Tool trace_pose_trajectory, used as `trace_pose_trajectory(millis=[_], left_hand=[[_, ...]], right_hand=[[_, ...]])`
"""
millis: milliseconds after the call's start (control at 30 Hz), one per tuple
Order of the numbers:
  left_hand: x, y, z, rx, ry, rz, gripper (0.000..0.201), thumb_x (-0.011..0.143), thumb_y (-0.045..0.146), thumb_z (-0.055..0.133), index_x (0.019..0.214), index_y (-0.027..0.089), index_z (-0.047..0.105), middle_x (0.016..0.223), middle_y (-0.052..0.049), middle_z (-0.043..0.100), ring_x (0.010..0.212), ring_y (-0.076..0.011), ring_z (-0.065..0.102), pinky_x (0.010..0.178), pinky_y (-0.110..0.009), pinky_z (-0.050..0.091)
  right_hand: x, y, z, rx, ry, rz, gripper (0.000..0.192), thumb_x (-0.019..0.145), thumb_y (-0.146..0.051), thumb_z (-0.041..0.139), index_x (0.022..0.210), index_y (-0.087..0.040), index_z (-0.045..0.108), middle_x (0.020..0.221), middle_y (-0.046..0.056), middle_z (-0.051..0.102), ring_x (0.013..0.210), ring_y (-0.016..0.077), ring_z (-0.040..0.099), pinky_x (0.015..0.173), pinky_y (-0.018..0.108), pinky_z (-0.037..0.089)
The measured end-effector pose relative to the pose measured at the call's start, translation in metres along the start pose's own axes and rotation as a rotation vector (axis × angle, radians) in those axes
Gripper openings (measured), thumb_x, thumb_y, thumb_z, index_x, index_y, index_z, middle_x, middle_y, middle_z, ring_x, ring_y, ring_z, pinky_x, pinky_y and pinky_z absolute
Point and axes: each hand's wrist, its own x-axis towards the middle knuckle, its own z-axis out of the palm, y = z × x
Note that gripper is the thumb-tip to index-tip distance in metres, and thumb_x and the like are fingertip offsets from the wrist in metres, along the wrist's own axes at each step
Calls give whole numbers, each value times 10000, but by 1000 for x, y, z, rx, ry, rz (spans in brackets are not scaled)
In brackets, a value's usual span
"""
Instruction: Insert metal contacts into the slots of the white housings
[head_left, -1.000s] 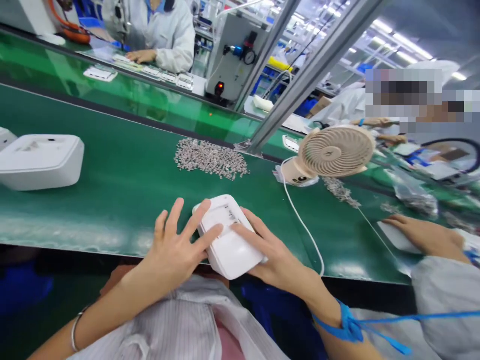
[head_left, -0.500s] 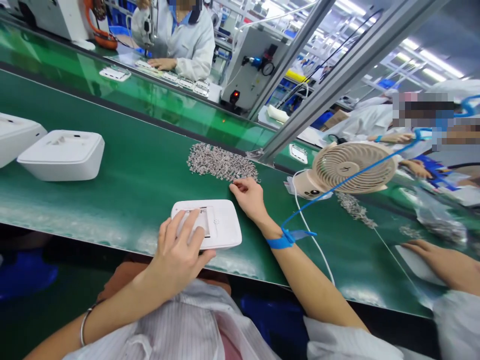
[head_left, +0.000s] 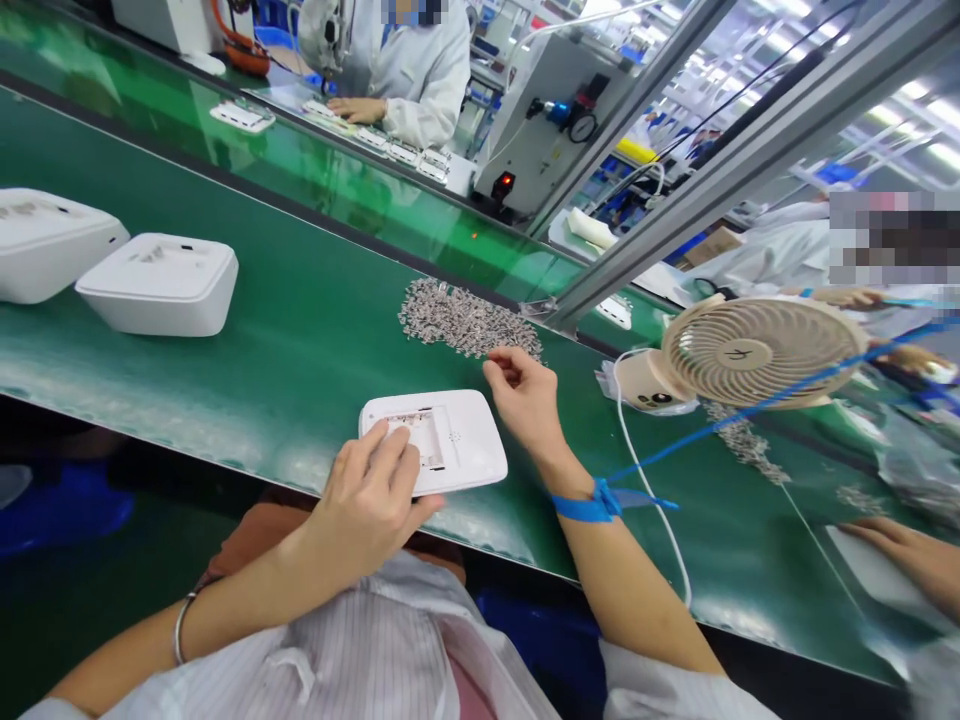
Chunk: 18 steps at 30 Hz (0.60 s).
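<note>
A white plastic housing (head_left: 474, 436) with rounded corners lies on the green work surface in front of me, its rectangular recess facing up. My left hand (head_left: 375, 490) grips its left end, fingertips over the recess and thumb along the near edge. Small metal parts show inside the recess, too small to name. Just beyond the housing, my right hand (head_left: 525, 395) has its fingers curled together at the near edge of a pile of tiny metal pieces (head_left: 469, 318). Whatever those fingertips may pinch is hidden. A blue strap (head_left: 589, 503) circles my right wrist.
Two white housings (head_left: 161, 280) stand at the left. A beige fan (head_left: 757, 352) with a white cable is at the right, below a slanting metal post (head_left: 675, 190). At far right, another person's hand (head_left: 911, 560) rests on a white piece. Someone works across the bench.
The view has swung, so the scene sits further right. My left fingers have drawn back a little, uncovering more of the recess. My right fingers stay curled beside the pile.
</note>
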Motion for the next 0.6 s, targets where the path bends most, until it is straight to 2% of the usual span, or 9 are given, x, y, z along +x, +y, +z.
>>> trace_pose_trajectory(millis=[67, 167, 267, 333, 400, 467, 533, 600], left_hand=[[1, 4, -3, -13, -25, -30, 326, 847, 369, 553, 961, 73, 628, 1020, -156, 649, 945, -284, 581, 776, -383, 476], [6, -4, -13, -238, -92, -17, 251, 851, 332, 519, 930, 125, 638, 977, -115, 651, 891, -238, 575, 768, -363, 473], [9, -21, -19, -228, -141, -4, 260, 823, 183, 464, 1018, 186, 637, 1224, -114, 551, 1062, -288, 489, 851, -438, 427], [10, -28, -18, -127, -207, 18, 328, 821, 151, 435, 1088, 207, 618, 1300, -127, 482, 1053, -300, 479, 829, -449, 425], [10, -25, -14, -29, -255, 21, 350, 850, 171, 406, 1147, 199, 589, 1171, -151, 541, 884, -251, 525, 737, -392, 445], [9, -15, -12, 124, -259, -9, 355, 878, 204, 388, 1183, 166, 566, 914, -131, 578, 709, -212, 506, 634, -342, 430], [9, -1, -11, 292, -252, -24, 370, 884, 217, 403, 1205, 98, 543, 743, -87, 527, 630, -198, 472, 577, -319, 399], [10, 11, -12, 346, -256, 36, 397, 873, 205, 436, 1215, 20, 515, 693, -58, 491, 611, -185, 457, 561, -307, 382]], right_hand=[[-5, -10, -5, 32, -12, -48, 179, 745, -287, 526, 844, -177, 627, 760, 23, 645, 641, 135, 569, 630, 286, 483], [-9, -20, -13, 19, -4, -104, 157, 755, -260, 528, 848, -193, 636, 797, 22, 658, 690, 143, 590, 677, 302, 498], [-10, -26, -18, -9, -12, -103, 91, 752, -254, 540, 755, -203, 615, 716, -1, 628, 645, 133, 565, 643, 287, 490], [-10, -28, -21, -6, -13, -86, 85, 749, -260, 545, 710, -200, 592, 676, -10, 601, 622, 127, 544, 621, 278, 477], [-12, -30, -22, 14, 0, -62, 91, 746, -266, 549, 695, -197, 578, 663, -13, 585, 612, 122, 528, 610, 272, 464], [-14, -32, -22, 50, 22, -32, 92, 745, -270, 554, 697, -195, 576, 665, -13, 579, 609, 118, 517, 596, 266, 452], [-17, -33, -22, 83, 39, -8, 91, 743, -270, 562, 698, -194, 582, 660, -14, 575, 603, 116, 510, 583, 262, 443], [-21, -35, -22, 103, 30, 2, 85, 745, -262, 568, 701, -194, 594, 654, -16, 577, 602, 116, 511, 582, 260, 439]])
